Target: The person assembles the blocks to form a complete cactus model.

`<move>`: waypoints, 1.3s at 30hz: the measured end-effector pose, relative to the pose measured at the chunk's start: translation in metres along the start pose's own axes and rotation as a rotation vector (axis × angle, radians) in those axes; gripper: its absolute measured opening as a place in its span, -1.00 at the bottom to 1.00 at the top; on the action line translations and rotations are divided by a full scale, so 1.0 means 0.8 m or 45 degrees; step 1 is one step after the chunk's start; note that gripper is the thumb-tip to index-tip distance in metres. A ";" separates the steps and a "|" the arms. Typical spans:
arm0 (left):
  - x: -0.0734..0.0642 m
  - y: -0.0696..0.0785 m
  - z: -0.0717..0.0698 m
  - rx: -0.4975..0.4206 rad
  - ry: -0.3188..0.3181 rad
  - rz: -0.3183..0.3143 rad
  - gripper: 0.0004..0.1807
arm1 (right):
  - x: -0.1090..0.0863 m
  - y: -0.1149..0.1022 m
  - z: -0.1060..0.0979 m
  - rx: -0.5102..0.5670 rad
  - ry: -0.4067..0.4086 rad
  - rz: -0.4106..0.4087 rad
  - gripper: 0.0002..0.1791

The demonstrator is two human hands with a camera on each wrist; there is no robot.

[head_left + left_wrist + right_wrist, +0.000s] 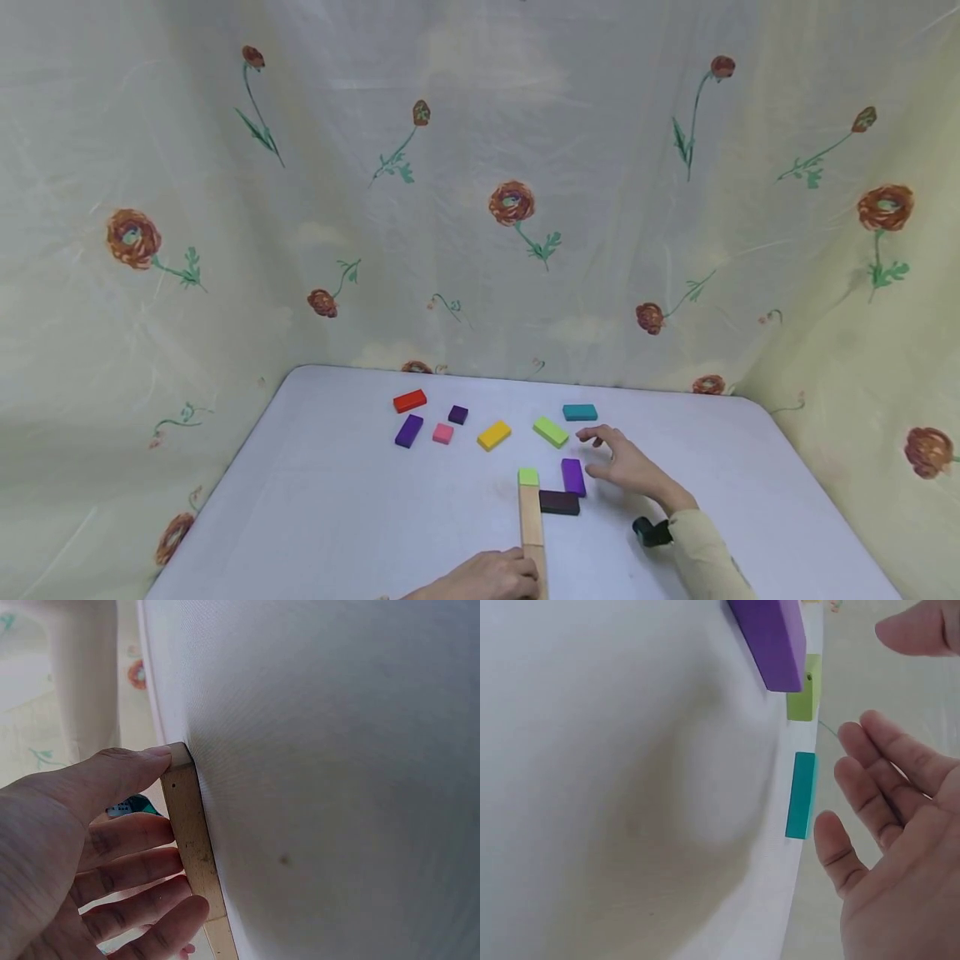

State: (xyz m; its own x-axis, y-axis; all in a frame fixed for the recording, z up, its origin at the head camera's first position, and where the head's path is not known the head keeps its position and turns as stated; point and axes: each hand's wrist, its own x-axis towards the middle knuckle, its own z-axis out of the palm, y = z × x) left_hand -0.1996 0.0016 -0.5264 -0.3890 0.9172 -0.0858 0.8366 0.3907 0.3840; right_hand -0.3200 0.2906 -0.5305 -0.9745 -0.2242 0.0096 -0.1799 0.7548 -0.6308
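In the head view a row of wooden blocks (531, 517) runs toward the front edge, with a green block (528, 477) at its far end. My left hand (491, 577) touches the near part of the row. The left wrist view shows its thumb at the end of a wooden block (191, 832) and its fingers along one side. A dark block (559, 502) lies against the row's right side, with a purple block (573, 477) at its far right corner. Just right of the purple block, my right hand (626, 467) hovers with thumb and fingers apart, holding nothing.
Farther back lie a lime block (551, 432), a teal block (580, 412) and a yellow block (494, 435). To their left are red (410, 401), violet (409, 431), pink (443, 433) and dark purple (458, 414) blocks. Flowered curtain (450, 250) surrounds the white table (322, 492).
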 end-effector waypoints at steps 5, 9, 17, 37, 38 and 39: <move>0.000 -0.002 0.000 -0.006 0.012 0.003 -0.70 | 0.014 0.002 -0.002 0.032 0.013 -0.003 -0.42; -0.001 -0.004 0.001 -0.016 0.013 0.001 -0.70 | 0.026 0.000 -0.004 0.053 0.017 -0.047 -0.42; -0.001 -0.005 0.002 0.014 0.029 0.025 -0.68 | 0.053 -0.010 0.000 0.069 -0.023 -0.090 -0.38; -0.001 -0.002 0.000 0.087 -0.004 0.047 -0.65 | 0.088 -0.016 0.022 0.056 -0.179 -0.108 -0.31; -0.001 -0.003 0.000 0.084 -0.004 0.046 -0.65 | 0.089 -0.017 0.022 0.051 -0.179 -0.104 -0.30; -0.001 -0.003 0.000 0.084 -0.001 0.047 -0.65 | 0.089 -0.017 0.023 0.052 -0.180 -0.093 -0.30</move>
State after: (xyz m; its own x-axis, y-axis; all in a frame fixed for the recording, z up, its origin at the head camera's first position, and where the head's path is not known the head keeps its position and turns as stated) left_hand -0.2013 -0.0002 -0.5272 -0.3575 0.9310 -0.0735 0.8739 0.3612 0.3252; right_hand -0.3847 0.2529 -0.5349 -0.9300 -0.3642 -0.0506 -0.2413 0.7084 -0.6633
